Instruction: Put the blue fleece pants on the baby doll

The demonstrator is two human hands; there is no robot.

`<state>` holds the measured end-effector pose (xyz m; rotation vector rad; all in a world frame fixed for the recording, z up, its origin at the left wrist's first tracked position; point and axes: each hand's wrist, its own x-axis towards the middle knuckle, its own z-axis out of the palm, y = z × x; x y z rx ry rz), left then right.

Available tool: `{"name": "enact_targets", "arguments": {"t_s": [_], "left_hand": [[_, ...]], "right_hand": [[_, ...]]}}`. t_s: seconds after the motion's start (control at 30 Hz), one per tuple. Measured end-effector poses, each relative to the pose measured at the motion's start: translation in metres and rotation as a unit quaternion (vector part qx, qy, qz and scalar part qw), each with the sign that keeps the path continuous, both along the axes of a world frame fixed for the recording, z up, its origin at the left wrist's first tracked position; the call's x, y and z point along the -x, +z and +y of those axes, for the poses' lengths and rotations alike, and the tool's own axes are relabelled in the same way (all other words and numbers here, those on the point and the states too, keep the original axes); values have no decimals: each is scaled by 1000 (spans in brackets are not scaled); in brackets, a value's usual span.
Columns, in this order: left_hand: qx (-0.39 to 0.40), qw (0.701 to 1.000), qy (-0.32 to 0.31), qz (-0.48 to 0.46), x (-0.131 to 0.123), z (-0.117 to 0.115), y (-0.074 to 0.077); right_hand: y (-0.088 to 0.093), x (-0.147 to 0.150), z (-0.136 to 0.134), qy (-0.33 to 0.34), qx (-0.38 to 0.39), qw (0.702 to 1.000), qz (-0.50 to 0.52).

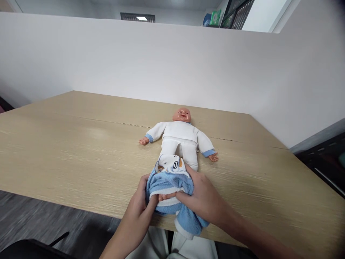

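A baby doll (180, 130) in a white top with blue cuffs lies on its back, head toward the wall and legs toward me. Blue-and-white doll trousers (169, 180) with a cartoon face print are bunched around the lower end of one leg. The doll's toes (166, 196) show inside the white-edged opening. My left hand (141, 201) grips the left edge of the trousers, its thumb at the opening. My right hand (201, 192) grips the right edge, thumb by the toes. The other trouser leg (188, 221) hangs over the table's front edge.
The doll lies on a wooden table (81, 158) with a seam across it. A white wall (151, 61) rises behind the table. Dark shelving (323, 162) stands at the right. Below the front edge are my light trousers (153, 244) and a grey floor (32, 212).
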<state>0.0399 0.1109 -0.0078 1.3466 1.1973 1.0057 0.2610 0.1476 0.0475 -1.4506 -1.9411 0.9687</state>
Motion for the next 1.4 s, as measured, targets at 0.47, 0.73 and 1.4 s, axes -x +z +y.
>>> {"name": "enact_targets", "arguments": {"t_s": [0.47,0.73,1.4], "left_hand": [[1,998,-7,-62,1,12,-2],[-29,998,7,-52,-2,15,-6],[-72,997,6,8,5,44,-3]], "right_hand": [[-7,-8,17,52,-7,997,59],[-12,-13,24,75,6,993,96],[-15,-23,46,107,-7,991,82]]}}
